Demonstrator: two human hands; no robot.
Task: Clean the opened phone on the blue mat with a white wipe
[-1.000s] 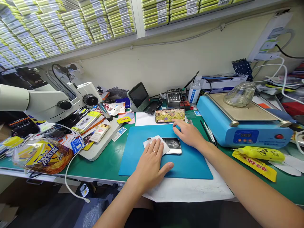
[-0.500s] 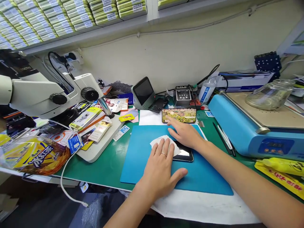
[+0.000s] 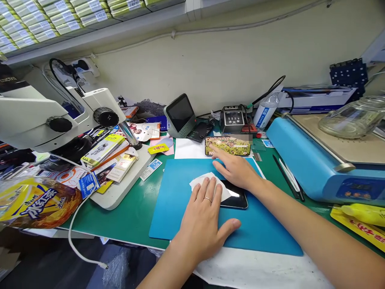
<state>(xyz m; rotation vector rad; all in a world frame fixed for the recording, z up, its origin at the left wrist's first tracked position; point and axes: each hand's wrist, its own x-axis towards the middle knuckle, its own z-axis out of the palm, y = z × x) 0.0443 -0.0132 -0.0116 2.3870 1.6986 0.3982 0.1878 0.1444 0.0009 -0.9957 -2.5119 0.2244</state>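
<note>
My left hand [image 3: 204,218] lies flat with its fingers stretched out, pressing on a white wipe [image 3: 224,192]. The wipe covers the left part of a dark-screened device [image 3: 237,198], like a phone or small tablet, on a blue mat [image 3: 171,192]. Much of that device is hidden under the wipe and my hands. Over its far edge reaches my right hand [image 3: 237,168], fingers loosely apart and holding nothing. Its index fingertip is at the screen of a phone [image 3: 230,146] propped on its side, which shows a colourful game.
At left are a microscope [image 3: 99,108], small boxes, a bottle of brown drink [image 3: 39,204] and a white cable [image 3: 70,233]. A grey display unit [image 3: 180,116] and a soldering station [image 3: 233,119] stand behind. A blue machine [image 3: 315,168] bears a glass jar [image 3: 350,120] at right.
The view has shifted slightly closer. Both hands keep nearly the same places on the wipe and at the phone. The bright reflection on the dark device has faded.
</note>
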